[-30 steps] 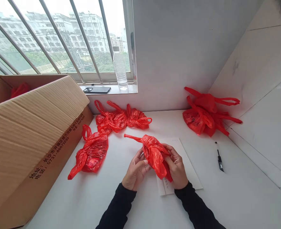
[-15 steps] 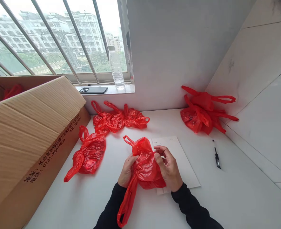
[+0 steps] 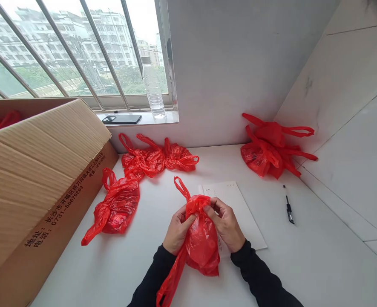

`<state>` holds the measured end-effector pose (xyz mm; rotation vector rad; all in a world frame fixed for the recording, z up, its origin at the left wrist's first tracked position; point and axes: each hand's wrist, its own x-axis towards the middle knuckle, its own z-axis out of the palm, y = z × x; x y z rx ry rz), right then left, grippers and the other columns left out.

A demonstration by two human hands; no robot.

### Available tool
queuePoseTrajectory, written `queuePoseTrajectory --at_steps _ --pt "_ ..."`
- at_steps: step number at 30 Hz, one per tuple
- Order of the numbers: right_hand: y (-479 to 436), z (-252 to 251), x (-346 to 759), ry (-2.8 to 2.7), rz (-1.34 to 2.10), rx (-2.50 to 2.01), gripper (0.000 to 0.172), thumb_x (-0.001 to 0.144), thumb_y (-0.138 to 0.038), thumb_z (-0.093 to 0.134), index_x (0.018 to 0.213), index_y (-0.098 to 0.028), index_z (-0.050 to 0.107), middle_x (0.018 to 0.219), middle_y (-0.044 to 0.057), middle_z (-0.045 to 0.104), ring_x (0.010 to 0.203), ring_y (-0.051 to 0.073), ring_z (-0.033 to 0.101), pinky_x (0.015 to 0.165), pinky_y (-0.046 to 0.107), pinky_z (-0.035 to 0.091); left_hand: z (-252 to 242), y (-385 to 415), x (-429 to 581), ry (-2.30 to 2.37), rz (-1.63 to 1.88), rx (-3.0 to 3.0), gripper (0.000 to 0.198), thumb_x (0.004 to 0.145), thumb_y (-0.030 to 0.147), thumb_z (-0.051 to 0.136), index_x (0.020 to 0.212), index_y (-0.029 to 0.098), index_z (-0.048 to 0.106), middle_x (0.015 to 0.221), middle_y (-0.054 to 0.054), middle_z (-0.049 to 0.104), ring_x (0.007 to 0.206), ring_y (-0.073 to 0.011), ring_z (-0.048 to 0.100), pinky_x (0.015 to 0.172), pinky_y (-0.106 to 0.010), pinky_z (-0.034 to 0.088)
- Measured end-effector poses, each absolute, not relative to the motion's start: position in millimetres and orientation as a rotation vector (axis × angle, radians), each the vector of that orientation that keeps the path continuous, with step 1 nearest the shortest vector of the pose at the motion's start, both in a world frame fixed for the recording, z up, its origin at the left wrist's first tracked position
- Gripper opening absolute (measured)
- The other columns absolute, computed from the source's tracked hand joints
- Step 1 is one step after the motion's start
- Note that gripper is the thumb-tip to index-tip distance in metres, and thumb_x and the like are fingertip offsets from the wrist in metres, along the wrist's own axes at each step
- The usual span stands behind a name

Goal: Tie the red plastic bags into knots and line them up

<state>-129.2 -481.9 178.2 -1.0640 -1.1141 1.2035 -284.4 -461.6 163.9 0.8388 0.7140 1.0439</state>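
Observation:
Both hands grip the gathered top of a red plastic bag (image 3: pixel 202 245) above the white table. My left hand (image 3: pixel 177 230) pinches it on the left side, thumb across the front. From the right, my right hand (image 3: pixel 226 221) has thumb and fingertips closed on the bunched plastic. Below the fingers the bag bulges around contents I cannot make out. One handle loop stands up at the top left; the other trails over my left sleeve. Partly behind the bag and right hand lies an open notebook (image 3: pixel 239 209) with some handwriting.
A large cardboard box (image 3: pixel 47 170) stands at left with red plastic inside. Several knotted red bags (image 3: pixel 156 160) lie by the wall, another (image 3: pixel 121 209) nearer, more red bags (image 3: pixel 271 149) at back right. A pen (image 3: pixel 289 211) lies right; a phone (image 3: pixel 122 119) and bottle (image 3: pixel 154 91) occupy the sill.
My right hand has closed its fingers on the bag's neck beside the left hand. The bag now hangs lower and its neck is bunched tighter. The view has shifted slightly.

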Motion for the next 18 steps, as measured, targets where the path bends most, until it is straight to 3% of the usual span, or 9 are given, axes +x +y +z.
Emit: queuePoseTrajectory --at_steps 8,14,18 --pt "-479.4 175.7 -124.6 -1.054 1.064 -1.078 0.024 0.092 -0.042 0.064 0.098 -0.02 0.069 0.093 0.004 0.072 0.084 0.02 0.064 0.078 0.029 0.05 168.0 -459.6 -286.1 0.698 0.921 0.966 0.038 0.078 0.041 0.077 0.106 0.016 0.077 0.09 -0.007 0.076 0.078 -0.0199 0.067 0.073 -0.028 0.049" --pt "-479.2 175.2 -129.3 -1.104 1.203 -1.008 0.028 0.093 -0.046 0.062 0.107 -0.022 0.067 0.102 0.005 0.072 0.088 0.02 0.064 0.081 0.031 0.051 165.4 -462.2 -282.4 0.782 1.053 0.851 0.033 0.073 0.036 0.081 0.1 0.017 0.076 0.084 -0.003 0.074 0.073 -0.0171 0.064 0.071 -0.027 0.048" --pt "-480.4 175.6 -130.0 -1.134 1.178 -1.03 0.028 0.091 -0.046 0.066 0.102 -0.02 0.068 0.097 0.006 0.071 0.085 0.02 0.063 0.076 0.029 0.05 166.0 -462.3 -283.5 0.742 1.054 0.765 0.031 0.072 0.03 0.082 0.099 0.016 0.076 0.081 -0.003 0.074 0.07 -0.016 0.063 0.07 -0.026 0.048"
